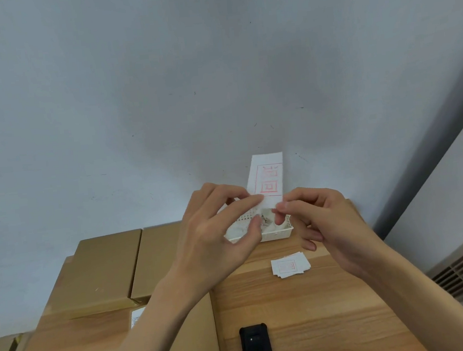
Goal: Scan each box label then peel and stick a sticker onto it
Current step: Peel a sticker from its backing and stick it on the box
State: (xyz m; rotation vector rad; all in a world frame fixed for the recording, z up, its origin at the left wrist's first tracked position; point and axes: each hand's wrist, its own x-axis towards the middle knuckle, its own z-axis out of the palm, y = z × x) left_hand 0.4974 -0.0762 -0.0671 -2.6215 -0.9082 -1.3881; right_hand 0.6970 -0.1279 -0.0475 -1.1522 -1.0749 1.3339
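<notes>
Both hands are raised above the wooden table [309, 304]. Between them stands a white sticker sheet [267, 177] with red printed characters, held upright. My left hand [219, 233] pinches its lower left edge with thumb and forefinger. My right hand [324, 222] pinches its lower right corner. A cardboard box [196, 342] with a white label [138, 316] lies under my left forearm. The black scanner [256, 347] lies on the table near the front edge.
A small stack of white stickers [290, 265] lies on the table by my right hand. A white mesh basket [276, 235] holding crumpled backing paper sits behind the hands. Two more cardboard boxes [106, 268] stand at the back left against the grey wall.
</notes>
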